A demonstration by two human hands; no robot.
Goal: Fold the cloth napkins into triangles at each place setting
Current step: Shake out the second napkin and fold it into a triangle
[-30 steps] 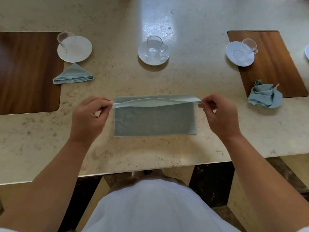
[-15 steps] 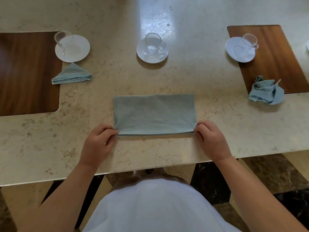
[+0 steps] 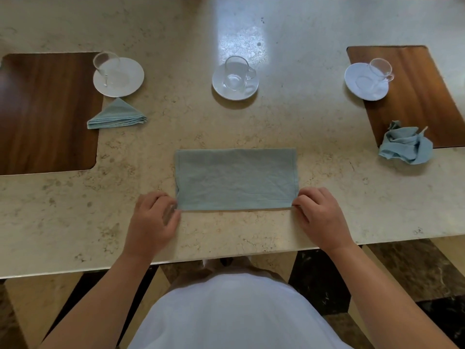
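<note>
A pale blue cloth napkin (image 3: 236,178) lies flat on the marble table in front of me, folded in half into a wide rectangle. My left hand (image 3: 151,220) pinches its near left corner with curled fingers. My right hand (image 3: 319,215) pinches its near right corner the same way. Another blue napkin (image 3: 117,115), folded into a triangle, sits at the left place setting. A third napkin (image 3: 405,144) lies crumpled at the right setting, half on the wooden mat.
Three white saucers, each with a glass cup, stand along the back: left (image 3: 118,76), middle (image 3: 235,80), right (image 3: 366,81). Wooden placemats lie at the left (image 3: 45,114) and right (image 3: 422,91). The table's near edge (image 3: 226,258) runs just below my hands.
Both hands carried the napkin's far edge toward me and laid it on the near edge, making a flat rectangle. They now sit at the near corners.
</note>
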